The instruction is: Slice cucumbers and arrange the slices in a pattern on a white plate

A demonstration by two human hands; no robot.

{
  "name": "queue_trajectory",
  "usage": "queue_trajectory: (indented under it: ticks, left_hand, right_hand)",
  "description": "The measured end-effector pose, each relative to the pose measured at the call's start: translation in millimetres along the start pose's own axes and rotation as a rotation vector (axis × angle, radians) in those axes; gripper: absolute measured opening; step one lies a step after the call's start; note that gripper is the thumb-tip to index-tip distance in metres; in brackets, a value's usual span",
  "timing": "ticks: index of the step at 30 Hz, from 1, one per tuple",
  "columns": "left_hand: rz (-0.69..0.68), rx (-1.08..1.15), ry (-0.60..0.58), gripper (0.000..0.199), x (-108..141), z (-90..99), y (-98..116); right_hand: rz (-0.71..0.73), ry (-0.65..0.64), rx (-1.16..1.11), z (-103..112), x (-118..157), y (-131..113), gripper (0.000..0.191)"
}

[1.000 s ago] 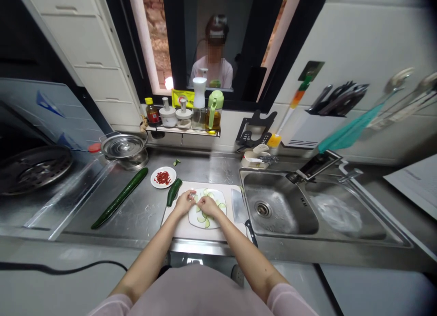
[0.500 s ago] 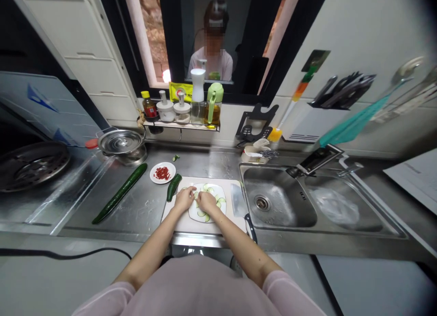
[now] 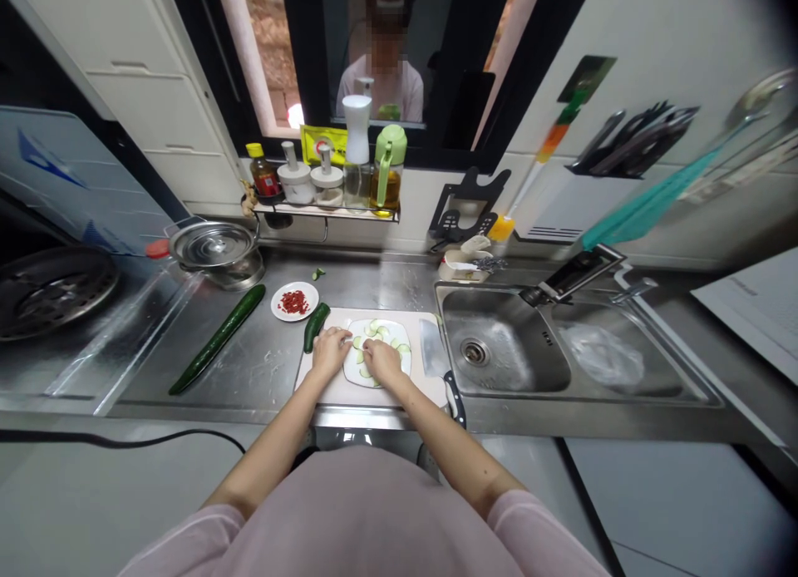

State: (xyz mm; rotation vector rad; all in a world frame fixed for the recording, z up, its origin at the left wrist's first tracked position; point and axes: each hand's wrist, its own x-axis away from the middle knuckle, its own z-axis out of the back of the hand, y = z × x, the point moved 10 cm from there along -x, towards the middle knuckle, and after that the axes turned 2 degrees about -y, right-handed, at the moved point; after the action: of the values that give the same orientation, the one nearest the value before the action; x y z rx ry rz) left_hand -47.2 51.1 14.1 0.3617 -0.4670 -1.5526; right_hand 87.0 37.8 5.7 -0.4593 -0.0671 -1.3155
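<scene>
A white square plate (image 3: pixel 352 372) rests on a pale cutting board (image 3: pixel 329 398), with several thin cucumber slices (image 3: pixel 402 347) arranged on it. At the plate's left edge my left hand (image 3: pixel 329 351) has its fingers curled together; what they hold, if anything, is too small to make out. Over the middle of the plate, my right hand (image 3: pixel 383 361) pinches a cucumber slice, its fingertips partly hiding it. A kitchen knife (image 3: pixel 432 348) lies on the board's right side, its dark handle over the front edge. Beside the board's left edge is a cut piece of cucumber (image 3: pixel 317 327).
A small white dish (image 3: pixel 293 315) of chopped red pieces and a whole cucumber (image 3: pixel 218 340) are on the left counter. Behind them stands a lidded steel pot (image 3: pixel 215 249). The double sink (image 3: pixel 508 352) is at right. A condiment shelf (image 3: pixel 330 213) hangs under the window.
My hands have drawn slightly apart, the left moving off toward the plate's left edge, the right staying over the plate. The whole view has tilted a little downward.
</scene>
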Motion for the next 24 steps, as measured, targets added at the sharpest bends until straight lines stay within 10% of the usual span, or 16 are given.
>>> queue_trajectory:
  ticks: [24]
  left_hand:
    - [-0.023,-0.123,-0.017,0.025,1.6,-16.0,7.6]
  right_hand:
    - [0.007,-0.004,0.082,-13.6,6.4,-13.4,0.033]
